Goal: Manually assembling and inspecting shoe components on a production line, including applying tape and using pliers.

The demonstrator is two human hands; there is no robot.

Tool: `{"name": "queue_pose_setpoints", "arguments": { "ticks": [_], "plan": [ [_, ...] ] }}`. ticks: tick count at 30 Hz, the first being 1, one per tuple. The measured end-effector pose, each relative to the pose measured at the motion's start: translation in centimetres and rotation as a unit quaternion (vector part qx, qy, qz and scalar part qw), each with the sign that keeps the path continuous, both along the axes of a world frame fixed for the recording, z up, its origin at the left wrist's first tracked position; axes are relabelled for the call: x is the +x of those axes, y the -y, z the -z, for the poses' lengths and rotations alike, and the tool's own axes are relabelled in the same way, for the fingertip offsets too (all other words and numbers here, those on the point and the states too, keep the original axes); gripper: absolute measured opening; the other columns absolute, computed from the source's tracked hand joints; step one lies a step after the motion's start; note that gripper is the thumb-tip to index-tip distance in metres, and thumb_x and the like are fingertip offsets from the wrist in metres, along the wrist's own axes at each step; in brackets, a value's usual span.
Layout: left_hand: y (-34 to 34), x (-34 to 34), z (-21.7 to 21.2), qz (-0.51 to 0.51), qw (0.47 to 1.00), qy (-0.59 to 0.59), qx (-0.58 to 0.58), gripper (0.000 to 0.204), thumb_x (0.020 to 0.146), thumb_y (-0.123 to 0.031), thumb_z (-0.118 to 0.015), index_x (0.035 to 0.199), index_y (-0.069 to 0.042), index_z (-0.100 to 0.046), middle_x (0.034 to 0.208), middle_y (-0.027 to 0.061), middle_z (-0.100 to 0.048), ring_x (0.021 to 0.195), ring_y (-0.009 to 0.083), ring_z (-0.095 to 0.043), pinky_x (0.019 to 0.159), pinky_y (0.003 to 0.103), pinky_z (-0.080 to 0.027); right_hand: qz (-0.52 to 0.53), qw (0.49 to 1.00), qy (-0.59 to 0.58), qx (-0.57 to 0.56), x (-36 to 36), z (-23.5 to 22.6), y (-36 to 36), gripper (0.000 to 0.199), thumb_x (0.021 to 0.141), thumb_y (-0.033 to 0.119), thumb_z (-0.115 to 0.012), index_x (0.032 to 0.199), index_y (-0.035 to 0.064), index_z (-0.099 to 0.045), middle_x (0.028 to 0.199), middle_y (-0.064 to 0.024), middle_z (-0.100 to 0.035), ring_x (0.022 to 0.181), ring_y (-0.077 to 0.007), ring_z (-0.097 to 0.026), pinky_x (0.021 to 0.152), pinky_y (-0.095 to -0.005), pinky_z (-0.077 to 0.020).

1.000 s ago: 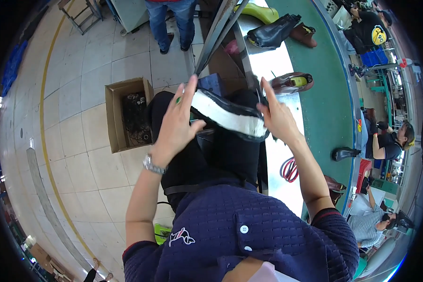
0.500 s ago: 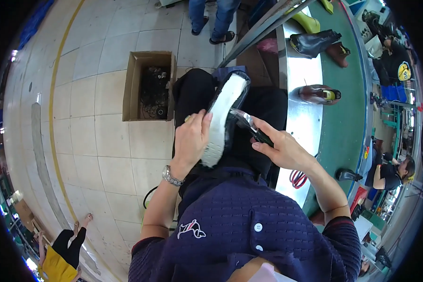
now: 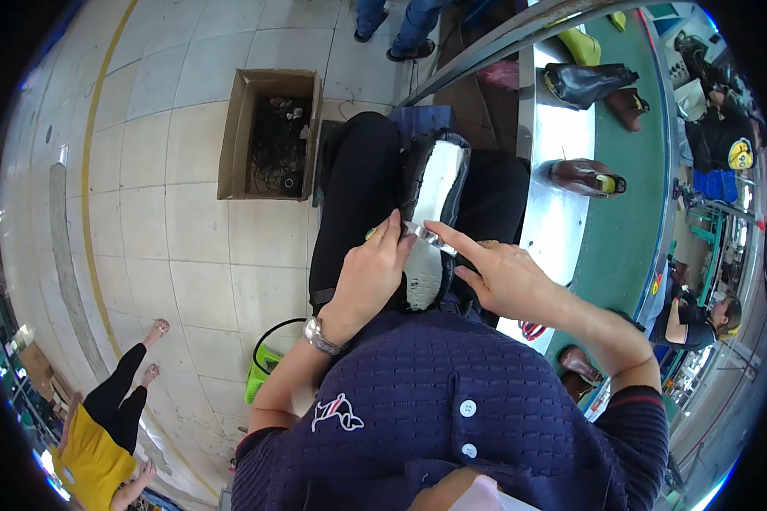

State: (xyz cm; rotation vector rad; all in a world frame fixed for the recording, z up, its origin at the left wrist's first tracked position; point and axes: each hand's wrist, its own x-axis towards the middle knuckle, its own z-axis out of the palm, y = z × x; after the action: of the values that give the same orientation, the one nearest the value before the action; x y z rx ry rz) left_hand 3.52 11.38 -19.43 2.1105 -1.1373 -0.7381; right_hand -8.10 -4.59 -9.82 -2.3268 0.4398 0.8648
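A black shoe upper (image 3: 446, 175) lies sole side up across my lap, its white insole board (image 3: 440, 189) facing me. My left hand (image 3: 368, 274) grips the shoe's left edge at the middle, its fingertips by the tip of a metal tool. That tool, which looks like pincers (image 3: 430, 238), has a shiny head lying across the waist of the sole. My right hand (image 3: 511, 274) is closed round it, with the forefinger stretched along the metal. Most of the handle is hidden under that hand.
On the floor at left stands a cardboard box (image 3: 227, 157) of dark scraps. To my right, a metal ledge (image 3: 547, 221) borders a green conveyor (image 3: 626, 230) carrying several shoes. A metal bar (image 3: 494, 58) slants overhead. A green basket (image 3: 262, 372) and a person in yellow (image 3: 94, 456) are at lower left.
The tool has moved from beside the shoe's right edge to across its sole. The shoe has turned straighter, and my left hand has come in nearer to the tool.
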Motion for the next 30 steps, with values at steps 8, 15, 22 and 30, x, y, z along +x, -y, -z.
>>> {"name": "queue_pose_setpoints", "arguments": {
  "ticks": [8,15,22,30],
  "plan": [
    [3.5,1.7,3.1,-0.122,0.651,-0.736,-0.14,0.074,0.098,-0.037,-0.054,0.155,-0.017,-0.012,0.155,0.0069,-0.026,0.139,0.0175,-0.028,0.112,0.031,-0.025,0.057,0.995,0.083,0.025,-2.1,1.6,-0.3,0.068,0.091,0.009,-0.057,0.149,0.0276,-0.027,0.092,-0.0234,-0.066,0.072,-0.0402,-0.066,0.066,-0.0476,-0.0546],
    [4.5,1.0,2.2,-0.144,0.733,-0.65,-0.137,0.075,0.096,-0.033,-0.058,0.155,-0.016,-0.014,0.153,0.0091,-0.03,0.136,0.0186,-0.035,0.111,0.031,-0.027,-0.069,0.997,-0.035,-0.026,1.4,-2.8,3.2,0.068,0.088,0.014,-0.062,0.148,0.0257,-0.03,0.067,-0.0175,-0.063,0.061,-0.0376,-0.064,0.057,-0.0453,-0.0508],
    [5.1,0.7,2.3,-0.133,0.758,-0.629,-0.107,0.075,0.097,-0.031,-0.057,0.154,-0.013,-0.013,0.144,0.0089,-0.041,0.129,0.016,-0.041,0.108,0.031,-0.032,-0.159,0.949,0.224,-0.154,4.1,1.3,8.0,0.067,0.088,0.02,-0.063,0.148,0.0254,-0.033,0.072,-0.0121,-0.063,0.057,-0.029,-0.064,0.048,-0.0393,-0.0485],
    [4.6,0.9,2.8,-0.117,0.79,-0.597,-0.074,0.076,0.096,-0.02,-0.057,0.155,-0.013,-0.01,0.143,0.0073,-0.041,0.131,0.0158,-0.037,0.11,0.03,-0.027,-0.125,0.95,0.26,-0.123,2.3,2.9,5.8,0.067,0.09,0.023,-0.061,0.149,0.0282,-0.03,0.063,-0.0115,-0.061,0.055,-0.0291,-0.063,0.047,-0.0378,-0.0491]
  ]
}}
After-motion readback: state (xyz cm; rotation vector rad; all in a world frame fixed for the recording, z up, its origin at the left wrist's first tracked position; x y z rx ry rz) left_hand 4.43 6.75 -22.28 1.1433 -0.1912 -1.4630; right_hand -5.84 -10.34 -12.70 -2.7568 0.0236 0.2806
